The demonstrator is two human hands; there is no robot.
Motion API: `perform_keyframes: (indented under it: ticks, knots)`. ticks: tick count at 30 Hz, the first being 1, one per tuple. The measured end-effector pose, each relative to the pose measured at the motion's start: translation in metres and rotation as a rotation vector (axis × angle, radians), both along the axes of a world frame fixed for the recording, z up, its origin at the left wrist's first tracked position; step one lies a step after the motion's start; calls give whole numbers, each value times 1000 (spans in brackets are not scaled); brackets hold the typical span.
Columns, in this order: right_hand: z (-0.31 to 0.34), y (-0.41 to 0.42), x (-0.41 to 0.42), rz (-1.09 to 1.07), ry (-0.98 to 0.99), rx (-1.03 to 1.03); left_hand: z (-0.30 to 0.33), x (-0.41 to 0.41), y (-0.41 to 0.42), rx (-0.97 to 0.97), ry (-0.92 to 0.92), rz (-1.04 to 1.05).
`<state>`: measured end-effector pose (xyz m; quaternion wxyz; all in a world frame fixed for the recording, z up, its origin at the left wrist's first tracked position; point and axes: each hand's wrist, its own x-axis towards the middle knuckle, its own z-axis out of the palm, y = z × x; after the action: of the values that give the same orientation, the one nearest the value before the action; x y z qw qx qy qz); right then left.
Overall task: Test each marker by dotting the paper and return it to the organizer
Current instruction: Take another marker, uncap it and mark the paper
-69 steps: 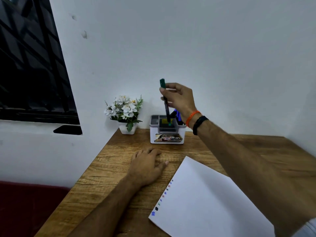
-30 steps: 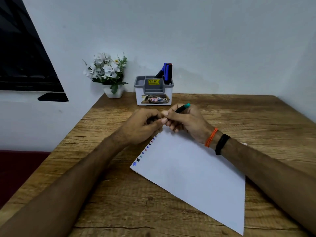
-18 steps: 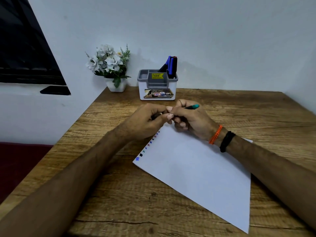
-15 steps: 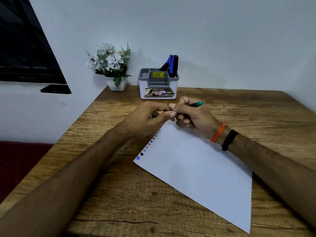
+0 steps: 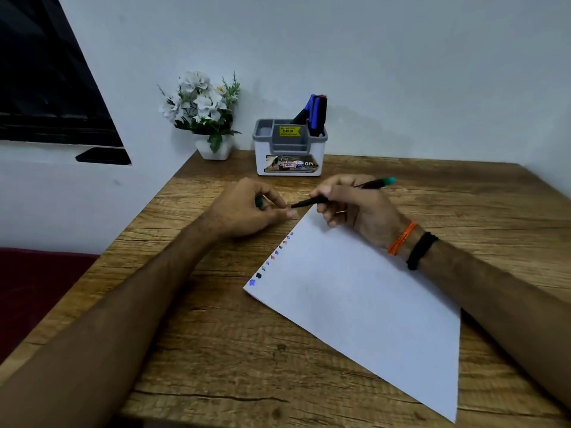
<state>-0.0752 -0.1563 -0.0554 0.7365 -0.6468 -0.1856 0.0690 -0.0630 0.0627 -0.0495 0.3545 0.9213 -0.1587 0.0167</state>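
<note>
My right hand (image 5: 355,208) grips a black marker with a green tail (image 5: 374,183), uncapped, its tip pointing left just above the far corner of the white paper (image 5: 364,304). My left hand (image 5: 247,208) is closed around the green cap (image 5: 259,202), a little left of the tip. A row of several coloured dots (image 5: 273,257) runs along the paper's left edge. The grey-and-white organizer (image 5: 290,149) stands at the back by the wall, with blue and black markers (image 5: 315,114) upright in its right compartment.
A small white pot of white flowers (image 5: 207,115) stands left of the organizer in the desk's back corner. The wooden desk (image 5: 216,350) meets white walls at the back and left. A dark window (image 5: 46,81) is on the left wall.
I took the green marker from the organizer and brought it down over the paper. My hands, joined half a second ago, have pulled apart, leaving the cap in my left hand.
</note>
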Motion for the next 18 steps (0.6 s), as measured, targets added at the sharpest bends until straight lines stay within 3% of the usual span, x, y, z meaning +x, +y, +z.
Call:
perform_keyframes:
  ticks: [9,18]
  knots:
    - [-5,10,-9,68,27,-150,-5,-5,-11,75,-48,84]
    - [-7,15,-12,-78,-86,-361,-4,-1,-10,39,34,86]
